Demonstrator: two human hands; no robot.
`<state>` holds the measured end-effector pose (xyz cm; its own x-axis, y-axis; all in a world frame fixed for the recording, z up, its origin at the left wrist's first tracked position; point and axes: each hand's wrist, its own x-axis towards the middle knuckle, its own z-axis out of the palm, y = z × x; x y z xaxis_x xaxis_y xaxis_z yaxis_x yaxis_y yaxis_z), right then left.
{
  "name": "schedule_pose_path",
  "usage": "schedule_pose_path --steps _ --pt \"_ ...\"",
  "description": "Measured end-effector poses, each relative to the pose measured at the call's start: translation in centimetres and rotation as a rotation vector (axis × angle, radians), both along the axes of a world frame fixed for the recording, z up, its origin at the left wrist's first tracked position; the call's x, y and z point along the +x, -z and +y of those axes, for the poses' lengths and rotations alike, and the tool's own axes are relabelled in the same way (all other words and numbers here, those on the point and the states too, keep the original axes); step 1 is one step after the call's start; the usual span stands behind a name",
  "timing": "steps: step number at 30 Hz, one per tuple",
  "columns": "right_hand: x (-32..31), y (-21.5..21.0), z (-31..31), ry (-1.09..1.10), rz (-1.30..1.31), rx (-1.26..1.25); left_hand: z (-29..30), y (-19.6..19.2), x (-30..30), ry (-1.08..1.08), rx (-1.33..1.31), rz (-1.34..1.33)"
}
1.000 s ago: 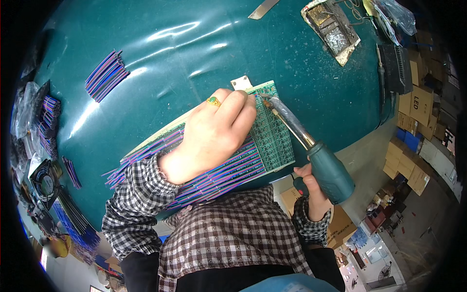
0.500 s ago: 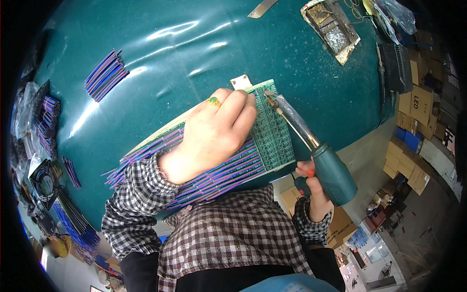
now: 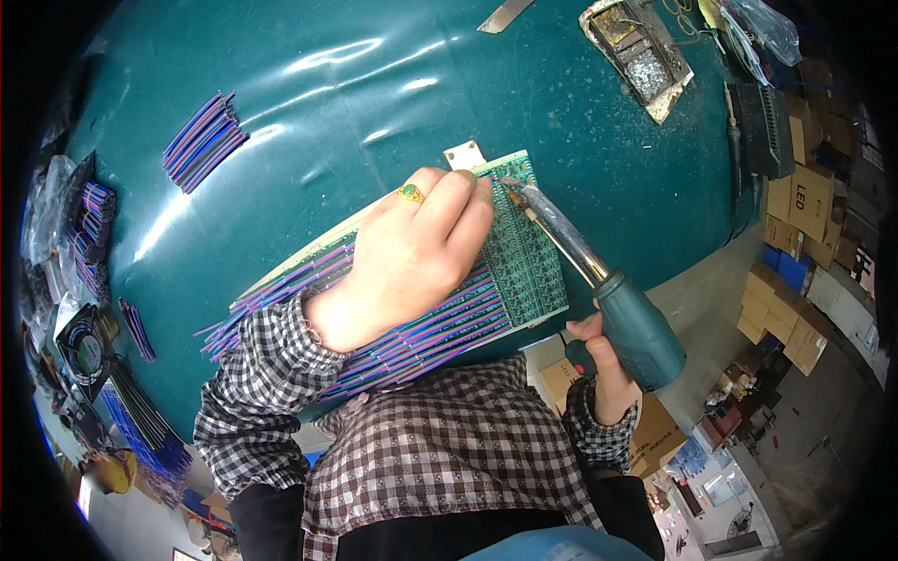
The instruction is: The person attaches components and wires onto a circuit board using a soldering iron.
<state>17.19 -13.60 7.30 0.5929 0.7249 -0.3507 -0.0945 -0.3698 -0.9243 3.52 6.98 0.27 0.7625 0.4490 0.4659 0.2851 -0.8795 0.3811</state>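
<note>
A panel of green circuit boards (image 3: 528,252) lies at a slant before me, with rows of multicoloured wires (image 3: 426,323) running from it toward the lower left. My left hand (image 3: 421,243), with a green-stoned ring, rests over the panel. Its fingers are closed in a pinch at the upper edge, where small coloured wire ends show by the fingertips; most of the grip is hidden. My right hand (image 3: 610,369) grips a green soldering gun (image 3: 645,332) by its handle. The gun's tip touches or hovers just over the board beside my left fingertips; I cannot tell which.
A loose wire bundle (image 3: 204,142) lies on the green mat at the upper left. More wires and a small black fan (image 3: 86,348) sit along the left edge. A worn solder tray (image 3: 638,56) stands at the far right, with a black box (image 3: 762,131) beyond it.
The soldering gun's tip has shifted slightly left, closer to my left fingertips. My left hand has stayed in place on the panel.
</note>
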Motion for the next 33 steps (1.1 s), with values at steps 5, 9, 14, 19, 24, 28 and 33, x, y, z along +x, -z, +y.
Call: schedule_pose_path --steps 5,9,14,19,24,28,33 --pt "-0.1 0.0 -0.1 0.024 0.002 -0.028 0.0 0.0 0.0 0.0 0.007 0.003" --pt "-0.6 -0.1 0.2 0.009 -0.095 -0.102 -0.1 -0.1 0.0 -0.005 0.01 0.01" --pt "-0.6 0.0 0.3 0.028 -0.115 -0.03 -0.1 -0.1 0.0 -0.005 0.008 0.015" --pt "-0.5 0.1 0.4 0.037 -0.1 0.004 -0.1 -0.1 0.0 -0.004 0.003 0.016" --pt "-0.2 0.3 0.5 0.059 -0.074 0.068 -0.1 -0.1 0.1 -0.012 0.007 0.009" --pt "0.2 0.7 1.6 0.139 0.01 0.156 -0.2 -1.9 -0.4 -0.023 -0.202 0.143" --pt "0.8 0.9 1.5 0.276 -0.011 0.212 3.1 -8.2 -5.7 -0.182 -0.422 0.178"
